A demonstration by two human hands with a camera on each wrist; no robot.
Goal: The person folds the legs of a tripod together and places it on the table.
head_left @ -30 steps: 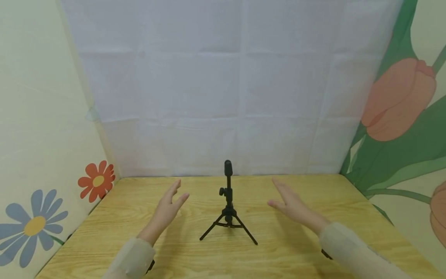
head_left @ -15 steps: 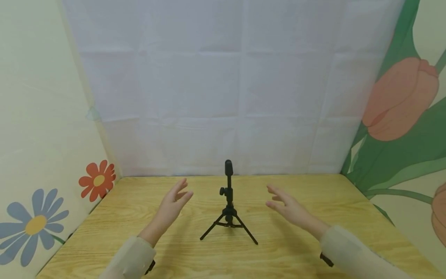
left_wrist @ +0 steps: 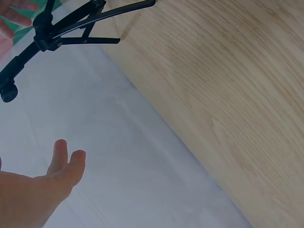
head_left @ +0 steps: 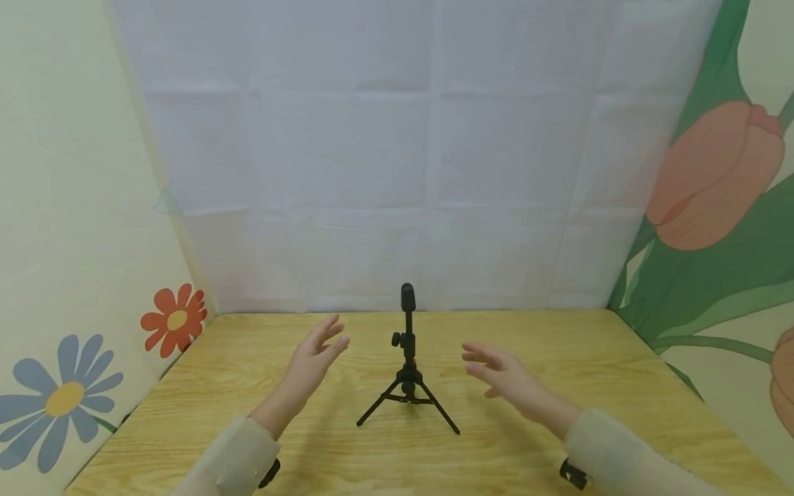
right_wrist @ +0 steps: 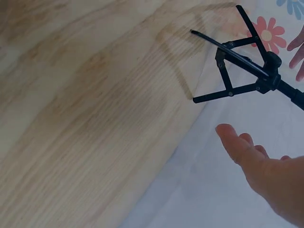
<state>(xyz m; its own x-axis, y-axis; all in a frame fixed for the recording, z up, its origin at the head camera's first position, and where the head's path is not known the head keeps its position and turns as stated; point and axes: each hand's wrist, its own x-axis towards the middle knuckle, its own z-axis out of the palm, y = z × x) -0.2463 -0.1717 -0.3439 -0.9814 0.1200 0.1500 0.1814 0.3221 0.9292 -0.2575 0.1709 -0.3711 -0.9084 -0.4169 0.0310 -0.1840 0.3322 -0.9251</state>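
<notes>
A small black tripod stand (head_left: 408,375) stands upright in the middle of the wooden table, its legs spread. It has a knob on the left of its post and a rounded black head on top. My left hand (head_left: 310,362) hovers to its left, fingers loosely extended and holding nothing. On the other side my right hand (head_left: 511,377) is raised, fingers relaxed, also holding nothing. Both hands are apart from the stand. In the left wrist view the tripod (left_wrist: 45,35) shows at the top left; the right wrist view has its spread legs (right_wrist: 237,57) at the upper right.
The light wooden table (head_left: 248,386) reaches back to a creased white cloth (head_left: 347,158). Flower-patterned panels flank it, with red and blue flowers on the left panel (head_left: 62,207) and tulips on the right panel (head_left: 719,296).
Both hands have come a little closer to the tripod, the right one moving left and its fingers bending slightly. The tripod has stayed in place.
</notes>
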